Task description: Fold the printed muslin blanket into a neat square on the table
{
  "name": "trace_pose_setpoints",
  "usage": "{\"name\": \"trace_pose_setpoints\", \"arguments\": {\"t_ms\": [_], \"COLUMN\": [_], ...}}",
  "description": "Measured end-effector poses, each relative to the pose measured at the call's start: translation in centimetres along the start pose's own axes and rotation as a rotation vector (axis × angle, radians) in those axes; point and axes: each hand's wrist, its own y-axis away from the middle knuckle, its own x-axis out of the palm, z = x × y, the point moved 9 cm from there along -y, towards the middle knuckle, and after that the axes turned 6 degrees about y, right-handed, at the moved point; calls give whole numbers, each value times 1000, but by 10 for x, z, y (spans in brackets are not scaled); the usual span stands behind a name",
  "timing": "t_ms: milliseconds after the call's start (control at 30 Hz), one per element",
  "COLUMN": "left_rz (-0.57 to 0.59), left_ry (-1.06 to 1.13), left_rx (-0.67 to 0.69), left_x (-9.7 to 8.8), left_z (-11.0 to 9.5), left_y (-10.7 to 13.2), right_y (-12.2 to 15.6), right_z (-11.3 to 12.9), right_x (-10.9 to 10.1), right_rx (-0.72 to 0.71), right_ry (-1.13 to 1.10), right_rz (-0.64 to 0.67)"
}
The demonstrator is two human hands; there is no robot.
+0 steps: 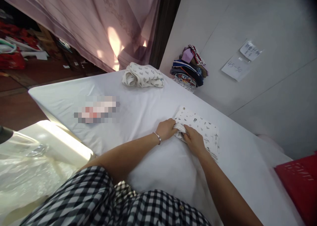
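Observation:
A folded white cloth with small dark prints (201,127) lies on the white table (148,107). My left hand (167,129) is closed on its near left edge, where the layers bunch up. My right hand (194,141) is closed on the same edge right beside it, its fingers pressing the fold. A thin bracelet sits on my left wrist.
A crumpled cream garment with grey hearts (143,75) lies at the table's far end. A stack of colourful folded clothes (189,67) leans at the wall, paper notes (241,61) taped beside it. A red crate (300,183) stands at right, clear plastic bags (29,173) at left.

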Motion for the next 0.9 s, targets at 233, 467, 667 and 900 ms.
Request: {"name": "trace_pose_setpoints", "arguments": {"t_ms": [233, 467, 667, 900], "left_rz": [0, 11, 28, 24], "left_ry": [59, 76, 179, 198], "left_rx": [-11, 1, -39, -56], "left_x": [-2, -1, -3, -4], "left_z": [7, 6, 9, 9], "left_y": [-3, -1, -3, -4], "right_y": [-6, -10, -1, 18], "right_z": [6, 1, 3, 36], "right_x": [2, 2, -8, -23], "right_rx": [23, 55, 4, -276], "right_ry": [89, 36, -88, 63], "right_rz": [27, 7, -39, -272]}}
